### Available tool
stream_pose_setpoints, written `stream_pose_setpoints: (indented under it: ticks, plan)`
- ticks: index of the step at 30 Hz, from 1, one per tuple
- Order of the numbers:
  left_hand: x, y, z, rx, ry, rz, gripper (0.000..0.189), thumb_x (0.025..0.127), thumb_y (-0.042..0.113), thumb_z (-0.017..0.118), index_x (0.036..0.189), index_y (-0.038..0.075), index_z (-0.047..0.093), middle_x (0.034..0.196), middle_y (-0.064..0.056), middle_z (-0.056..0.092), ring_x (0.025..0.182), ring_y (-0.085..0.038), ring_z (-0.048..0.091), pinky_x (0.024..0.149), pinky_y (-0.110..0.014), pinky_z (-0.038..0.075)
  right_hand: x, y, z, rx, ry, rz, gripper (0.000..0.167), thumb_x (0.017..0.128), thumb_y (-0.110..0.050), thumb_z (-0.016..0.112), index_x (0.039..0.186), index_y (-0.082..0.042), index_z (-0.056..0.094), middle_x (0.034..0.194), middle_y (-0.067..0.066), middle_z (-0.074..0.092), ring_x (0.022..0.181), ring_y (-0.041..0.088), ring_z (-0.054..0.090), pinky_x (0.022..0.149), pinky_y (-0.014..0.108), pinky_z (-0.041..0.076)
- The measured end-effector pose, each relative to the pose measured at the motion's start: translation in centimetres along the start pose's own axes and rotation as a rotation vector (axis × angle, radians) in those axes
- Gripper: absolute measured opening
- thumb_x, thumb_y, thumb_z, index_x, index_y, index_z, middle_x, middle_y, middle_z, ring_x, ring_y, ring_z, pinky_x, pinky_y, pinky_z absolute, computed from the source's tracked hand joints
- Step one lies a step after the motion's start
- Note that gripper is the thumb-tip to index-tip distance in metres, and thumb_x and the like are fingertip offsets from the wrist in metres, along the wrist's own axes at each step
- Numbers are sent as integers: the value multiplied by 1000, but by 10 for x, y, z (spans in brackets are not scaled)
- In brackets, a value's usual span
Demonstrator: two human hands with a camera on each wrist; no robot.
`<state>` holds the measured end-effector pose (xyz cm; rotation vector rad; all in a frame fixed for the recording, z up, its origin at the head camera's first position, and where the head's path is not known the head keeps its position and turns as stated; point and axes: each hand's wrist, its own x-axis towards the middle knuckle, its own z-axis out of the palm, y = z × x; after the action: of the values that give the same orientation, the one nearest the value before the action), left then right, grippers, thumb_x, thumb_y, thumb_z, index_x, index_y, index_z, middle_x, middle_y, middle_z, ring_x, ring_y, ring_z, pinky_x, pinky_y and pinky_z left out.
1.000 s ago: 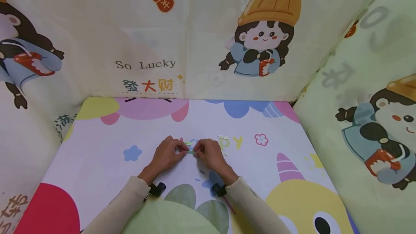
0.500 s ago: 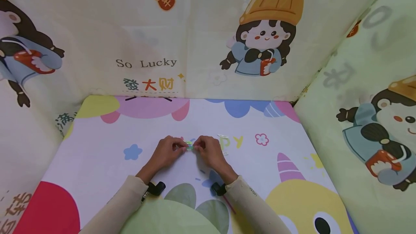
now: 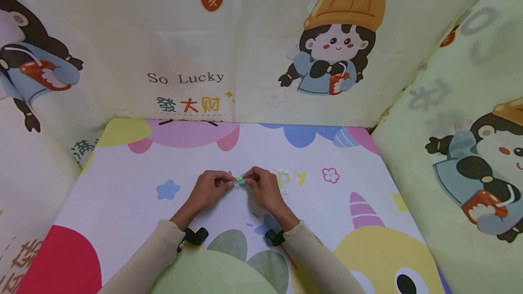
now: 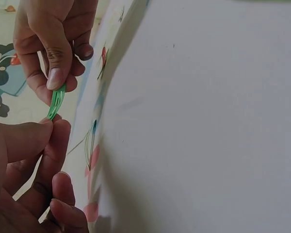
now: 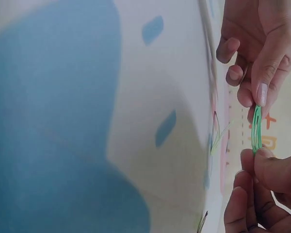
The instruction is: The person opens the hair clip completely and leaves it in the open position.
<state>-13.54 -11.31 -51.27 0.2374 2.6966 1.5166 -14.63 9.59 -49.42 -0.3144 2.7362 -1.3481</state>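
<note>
Left hand [image 3: 209, 190] and right hand [image 3: 263, 189] pinch opposite ends of green hair clip [image 3: 239, 181], just below centre of head view. Steady work likely wants fingertips at very ends, light even pressure, no twisting.

The head camera looks forward and down from above the forearms [image 3: 139, 253], farthest off, taking in the tabletop [image 3: 122, 171] and, at 12 o'clock, the back wall [image 3: 261, 58]. The left wrist camera sits close, with the left hand [image 4: 34, 165] at 8 o'clock, the right hand [image 4: 56, 43] at 11 and the tabletop at 3. The right wrist camera, also close, has the right hand at 4, the left at 1, the tabletop at 9. All three share the green clip [image 5: 256, 128]; head and right wrist share the lettering [image 3: 185, 77], sideways in the latter.
</note>
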Motion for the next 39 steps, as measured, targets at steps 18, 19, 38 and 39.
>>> stream_pose_setpoints:
  ticks: [18, 19, 38, 39]
  plan:
    - [-1, 7, -1, -236, -4, -38, 17, 98, 15, 76, 114, 12, 83, 114, -8, 81, 97, -16, 70, 82, -22, 54, 0, -1, -4, 137, 28, 26, 5, 99, -11, 73, 99, -14, 78, 88, 1, 73, 77, 12, 60, 72, 23, 48]
    - [-2, 8, -1, -240, -4, -41, 17, 99, 16, 76, 114, 12, 83, 114, -8, 81, 97, -16, 69, 82, -22, 54, 0, -1, -4, 145, 30, 30, 6, 98, -12, 73, 99, -14, 78, 88, 1, 74, 77, 12, 59, 71, 22, 47]
    - [-4, 17, 1, -381, -25, -137, 21, 101, 18, 74, 118, 7, 80, 114, -13, 79, 94, -21, 71, 75, -24, 53, -4, -6, -9, 196, 86, 26, 7, 97, -9, 74, 96, -12, 80, 86, 4, 75, 74, 13, 58, 68, 22, 47]
    - [-4, 18, 1, -387, -26, -137, 21, 101, 17, 74, 118, 6, 80, 113, -13, 79, 95, -22, 71, 76, -25, 54, -4, -6, -10, 196, 87, 24, 7, 97, -9, 74, 96, -11, 80, 86, 4, 75, 74, 13, 58, 67, 22, 47]
